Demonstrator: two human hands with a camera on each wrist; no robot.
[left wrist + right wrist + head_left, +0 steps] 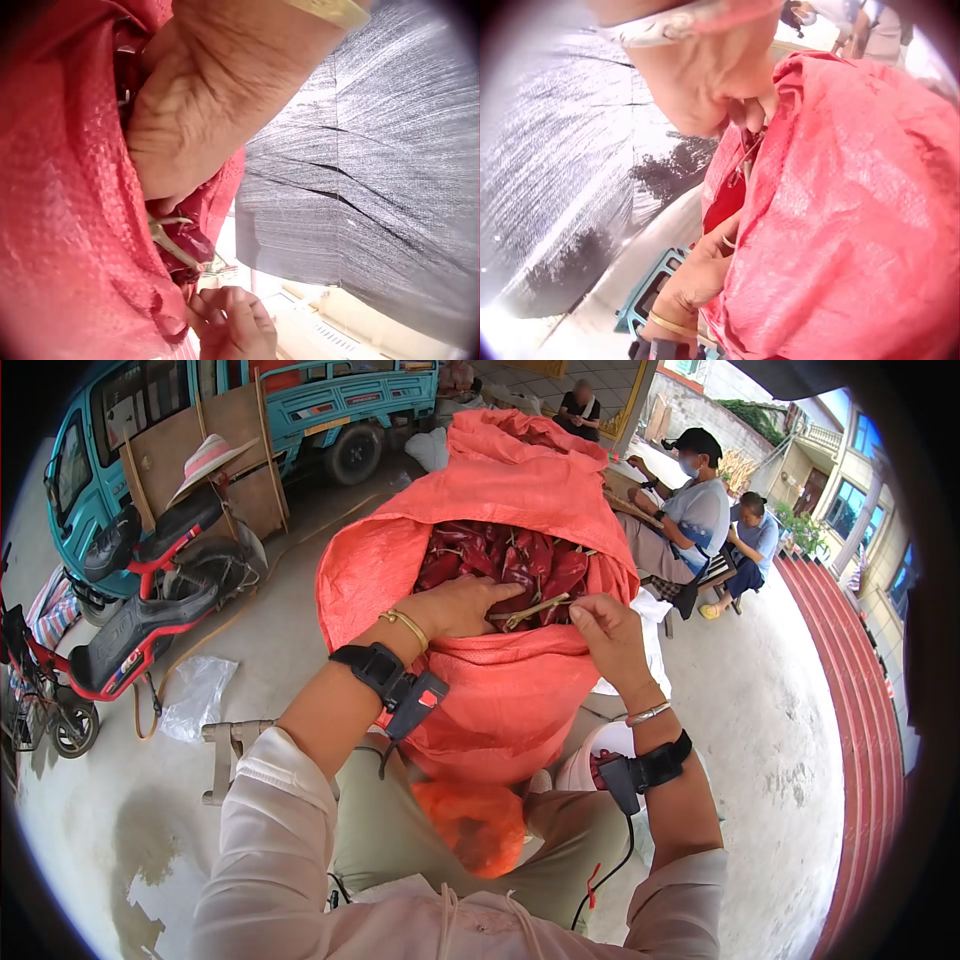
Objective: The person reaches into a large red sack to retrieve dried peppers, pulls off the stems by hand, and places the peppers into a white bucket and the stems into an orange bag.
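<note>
Dried red peppers [540, 560] fill the mouth of a large red woven sack [510, 705]. My left hand [465, 605] reaches over them from the left, its index finger extended on the peppers; its other fingertips are hidden. In the left wrist view my left hand [195, 112] dips inside the sack's edge. A pale forked stalk [537, 610] lies beside it. At the right side of the opening, my right hand [612, 640] has curled fingers near the stalk's tip, with nothing clearly visible between them. The right wrist view shows my right hand [712, 82] beside the sack rim.
Under the sack hangs an orange bag [475, 825]; a white bucket [590, 760] stands to its right. A scooter [150, 610] and a blue truck [340, 410] are at the left. Several people sit farther off, near red steps [830, 660] and behind the sack.
</note>
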